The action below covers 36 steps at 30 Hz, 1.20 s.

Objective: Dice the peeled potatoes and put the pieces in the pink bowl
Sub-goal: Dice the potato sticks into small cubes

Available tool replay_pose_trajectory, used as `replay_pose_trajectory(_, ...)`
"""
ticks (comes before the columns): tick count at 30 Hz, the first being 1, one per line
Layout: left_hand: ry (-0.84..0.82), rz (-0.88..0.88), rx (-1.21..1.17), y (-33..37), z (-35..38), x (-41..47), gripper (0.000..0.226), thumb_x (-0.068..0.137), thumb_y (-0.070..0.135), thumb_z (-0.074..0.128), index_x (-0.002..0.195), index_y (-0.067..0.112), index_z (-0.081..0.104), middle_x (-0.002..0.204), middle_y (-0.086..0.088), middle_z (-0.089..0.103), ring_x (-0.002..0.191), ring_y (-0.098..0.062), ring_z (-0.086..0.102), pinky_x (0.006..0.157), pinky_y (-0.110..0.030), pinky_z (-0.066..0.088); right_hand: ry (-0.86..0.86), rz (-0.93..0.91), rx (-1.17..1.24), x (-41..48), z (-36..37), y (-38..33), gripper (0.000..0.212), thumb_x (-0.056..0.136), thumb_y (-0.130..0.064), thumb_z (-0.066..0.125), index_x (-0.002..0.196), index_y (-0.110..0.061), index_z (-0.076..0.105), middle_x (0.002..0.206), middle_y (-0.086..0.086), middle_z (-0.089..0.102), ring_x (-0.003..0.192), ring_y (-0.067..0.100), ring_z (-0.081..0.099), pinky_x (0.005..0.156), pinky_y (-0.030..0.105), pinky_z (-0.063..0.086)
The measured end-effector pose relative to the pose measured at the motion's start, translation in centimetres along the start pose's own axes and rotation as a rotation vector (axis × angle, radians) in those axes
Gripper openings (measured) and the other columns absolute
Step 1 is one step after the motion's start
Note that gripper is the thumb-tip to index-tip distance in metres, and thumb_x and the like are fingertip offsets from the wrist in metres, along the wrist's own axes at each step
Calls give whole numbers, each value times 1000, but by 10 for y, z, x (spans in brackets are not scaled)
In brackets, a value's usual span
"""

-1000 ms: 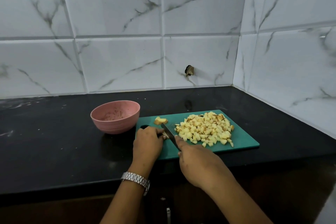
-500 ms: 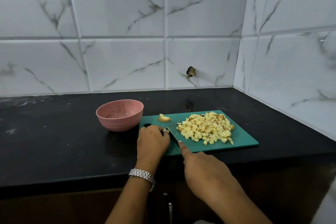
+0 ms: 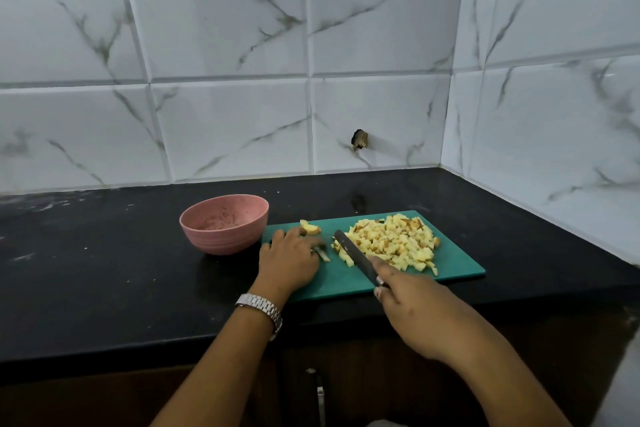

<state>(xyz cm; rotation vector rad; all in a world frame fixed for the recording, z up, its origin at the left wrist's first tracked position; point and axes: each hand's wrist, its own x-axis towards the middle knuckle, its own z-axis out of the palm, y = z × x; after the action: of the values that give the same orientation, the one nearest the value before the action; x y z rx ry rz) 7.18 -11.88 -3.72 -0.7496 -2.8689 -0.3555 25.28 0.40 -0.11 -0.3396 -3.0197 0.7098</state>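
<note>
A green cutting board [image 3: 457, 269] lies on the black counter. A heap of diced potato [image 3: 393, 243] covers its right half. One uncut potato chunk [image 3: 310, 228] sits at the board's far left corner. My left hand [image 3: 289, 258] lies on the board's left end, its fingertips over a small potato piece [image 3: 323, 255]. My right hand [image 3: 415, 308] grips a dark knife [image 3: 353, 255], whose blade lies against the left side of the heap. The pink bowl [image 3: 225, 224] stands left of the board and holds only smears.
White marble tiles form the back wall and the right wall, meeting in a corner behind the board. A small dark hole [image 3: 360, 139] marks the back wall. The counter's front edge [image 3: 138, 354] runs below my wrists.
The knife has moved right, from beside my left hand to the edge of the diced heap. My left hand stays on the board's left end.
</note>
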Motion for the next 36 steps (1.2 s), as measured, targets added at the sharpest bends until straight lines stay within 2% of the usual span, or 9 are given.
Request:
replay_pose_trajectory(3,41,-2,19,-1,-2,2,32,95,33,44,125,39,53,142,10,43,128,-20,35,102,-41,31,-24,-13,37,-1,1,2,54,108,-34,31,156,-39,7,149,-4,43,104,10,53,85,26,46)
replay_pose_trajectory(5,44,-15,0,-1,0,1,26,94,38,47,118,34,53,136,8,47,125,-20,37,99,-41,32,-25,-7,14,0,3,2,55,108,-35,31,156,-39,7,146,-3,46,111,12,53,92,28,46)
replay_pose_trajectory(10,22,-25,-10,2,0,1,29,90,52,51,108,31,55,136,7,39,128,-21,30,101,-42,30,-33,-4,-87,5,11,-4,55,107,-37,29,156,-39,5,135,1,52,107,16,55,93,36,49)
replay_pose_trajectory(15,121,-16,-43,7,3,-11,24,86,54,57,92,31,60,136,10,38,126,-17,28,99,-41,30,-46,23,-205,8,16,-7,61,106,-25,34,157,-34,2,123,4,55,101,19,57,81,34,48)
replay_pose_trajectory(20,146,-37,-104,3,2,-23,16,87,45,60,97,33,64,141,11,34,130,-16,24,103,-41,29,-101,77,-324,16,26,-20,79,100,-11,43,157,-28,-9,104,3,50,85,17,47,70,32,42)
replay_pose_trajectory(23,182,-59,-157,1,5,-31,13,87,39,62,98,35,66,143,12,34,131,-15,23,104,-41,28,-58,61,-307,25,26,-20,72,103,-14,40,158,-28,-4,110,5,53,87,18,45,70,33,40)
replay_pose_trajectory(26,237,-89,-201,1,8,-36,13,85,40,65,97,35,68,141,13,36,129,-14,25,102,-40,29,-15,32,-296,23,23,-18,68,105,-20,39,158,-31,-3,102,3,46,86,18,46,67,33,39)
replay_pose_trajectory(29,269,-105,-215,0,10,-35,15,84,42,66,97,34,70,139,13,38,127,-14,26,101,-39,30,-72,34,-315,16,26,-20,70,105,-19,39,157,-33,-5,111,5,52,95,20,53,73,34,43)
replay_pose_trajectory(36,264,-125,-237,0,9,-41,15,86,39,65,99,34,70,139,10,38,126,-15,27,100,-37,30,-27,40,-330,29,30,-23,70,105,-20,39,157,-32,-5,96,2,42,86,17,46,68,33,40)
